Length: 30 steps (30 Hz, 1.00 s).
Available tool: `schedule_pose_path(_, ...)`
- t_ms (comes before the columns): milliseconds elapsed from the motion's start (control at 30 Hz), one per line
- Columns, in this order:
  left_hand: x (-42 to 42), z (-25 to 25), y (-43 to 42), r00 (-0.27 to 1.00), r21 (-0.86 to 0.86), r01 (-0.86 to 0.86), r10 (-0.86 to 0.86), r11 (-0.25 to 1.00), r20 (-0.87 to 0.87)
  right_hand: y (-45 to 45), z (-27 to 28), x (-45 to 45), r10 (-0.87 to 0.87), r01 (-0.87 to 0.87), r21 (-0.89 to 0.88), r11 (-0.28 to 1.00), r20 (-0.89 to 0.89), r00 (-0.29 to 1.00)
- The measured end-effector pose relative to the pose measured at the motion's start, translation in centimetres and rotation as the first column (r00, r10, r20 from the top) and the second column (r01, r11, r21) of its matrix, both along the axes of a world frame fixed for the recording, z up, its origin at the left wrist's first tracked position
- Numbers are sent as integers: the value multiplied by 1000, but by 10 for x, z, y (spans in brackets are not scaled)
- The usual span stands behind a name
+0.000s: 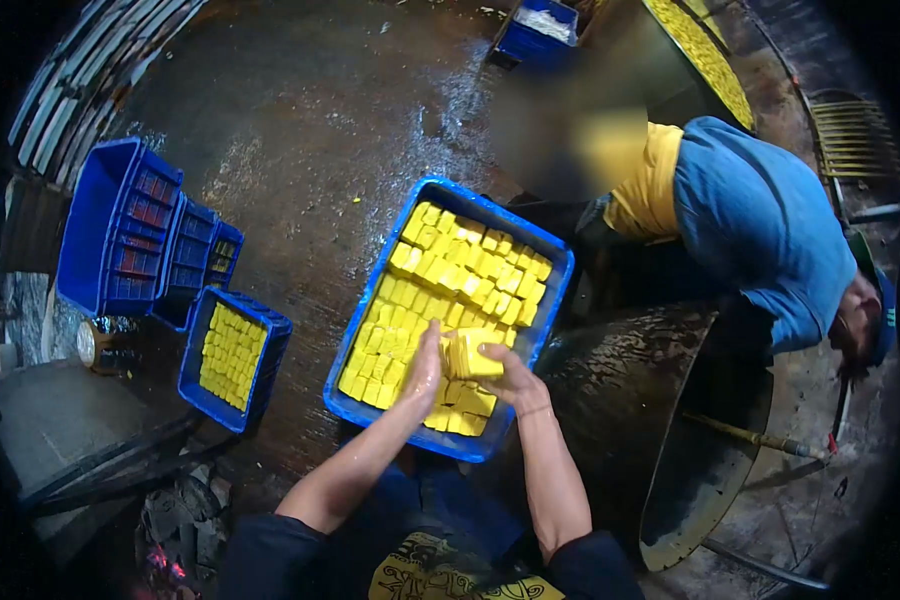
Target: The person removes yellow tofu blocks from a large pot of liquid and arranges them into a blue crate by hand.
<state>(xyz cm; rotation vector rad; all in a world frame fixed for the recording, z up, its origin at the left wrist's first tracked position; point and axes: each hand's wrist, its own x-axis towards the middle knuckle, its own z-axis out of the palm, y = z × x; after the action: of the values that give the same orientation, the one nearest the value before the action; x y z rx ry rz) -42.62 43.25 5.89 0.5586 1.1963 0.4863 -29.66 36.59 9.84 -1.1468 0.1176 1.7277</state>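
Between my two hands is a short row of yellow square blocks (475, 353) that look like pieces of tofu, held just above the crate's contents. My right hand (515, 378) grips the row from the right, its thumb on the face of the end block. My left hand (425, 365) is pressed against the left end, fingers straight and together. Below, a blue plastic crate (333, 385) holds many more yellow blocks (440, 265) in packed rows, and my hands hide some near its front.
A smaller blue crate (282, 335) of yellow blocks stands left, near stacked blue crates (95, 230). On the right, a person in a blue shirt (760, 200) bends over beside a large round vessel (660, 520). Another blue crate (535, 42) stands at the far side of the wet floor (290, 130).
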Motion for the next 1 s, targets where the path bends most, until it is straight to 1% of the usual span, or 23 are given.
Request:
schedule_pose_path(33,-19,-26,11,962,261,223,-169,939,-216,16,-5,-2,5,-4,24,1000,-22,1000)
schedule_pose_path(67,-40,-44,23,852,442,470,-261,764,-454,35,-9,-5,8,-5,50,999,-43,999)
schedule_pose_path(100,-56,-38,29,675,527,693,-185,493,-714,54,-2,-11,25,-25,38,999,6,1000)
schedule_pose_path(133,-68,-43,28,495,473,843,-26,256,-869,73,6,-17,42,-44,25,999,56,998)
schedule_pose_path(167,-81,-55,25,425,405,896,-84,184,-901,87,4,-20,142,-133,-59,989,180,973)
schedule_pose_path(200,-91,-66,22,348,336,936,-135,106,-928,96,-23,-26,288,-224,-203,953,390,875)
schedule_pose_path(267,-95,-59,18,289,279,957,-165,79,-943,119,-63,-55,570,-205,-545,813,673,472)
schedule_pose_path(333,-98,-51,12,197,196,980,-160,23,-967,128,-83,-98,760,-113,-766,633,588,276)
schedule_pose_path(400,-94,-42,8,304,285,949,-163,132,-938,125,-86,-92,776,-212,-761,613,529,344)
schedule_pose_path(433,-92,-40,10,370,349,923,-125,160,-921,114,-97,-77,524,-205,-513,833,614,591)
schedule_pose_path(467,-87,-38,14,433,413,892,-85,182,-897,102,-102,-58,219,-104,-226,969,575,788)
schedule_pose_path(500,-82,-35,20,439,428,889,-41,164,-897,91,-100,-37,266,-206,-170,964,535,802)
schedule_pose_path(533,-80,-41,22,442,432,890,-45,145,-896,90,-57,-34,223,-105,-296,949,399,889)
schedule_pose_path(600,-77,-65,26,461,388,848,-142,360,-876,67,-56,-17,193,-121,-234,965,312,930)
schedule_pose_path(667,-76,-64,33,414,348,887,-187,305,-891,46,-40,-2,175,-114,-182,977,369,913)
schedule_pose_path(733,-62,-48,20,346,324,917,-56,234,-937,11,-9,5,149,-133,-69,989,545,825)
schedule_pose_path(767,-52,-34,11,463,436,871,-85,225,-882,-11,27,4,88,-97,-19,995,629,773)
schedule_pose_path(800,-37,-12,-1,573,539,813,-132,221,-809,-37,74,9,-6,-63,103,993,559,829)
schedule_pose_path(833,-7,36,-19,703,647,707,-182,287,-687,-66,115,14,-168,43,272,961,455,875)
schedule_pose_path(900,49,114,-58,847,809,517,-305,281,-435,-134,203,30,-399,197,458,867,400,825)
schedule_pose_path(933,75,148,-77,845,873,456,-393,174,-363,-173,235,48,-469,186,536,823,457,756)
schedule_pose_path(967,103,185,-100,839,936,331,-490,116,-236,-214,256,67,-559,214,568,794,545,625)
schedule_pose_path(1000,132,218,-120,744,982,178,-661,58,-96,-253,270,92,-641,284,610,740,512,571)
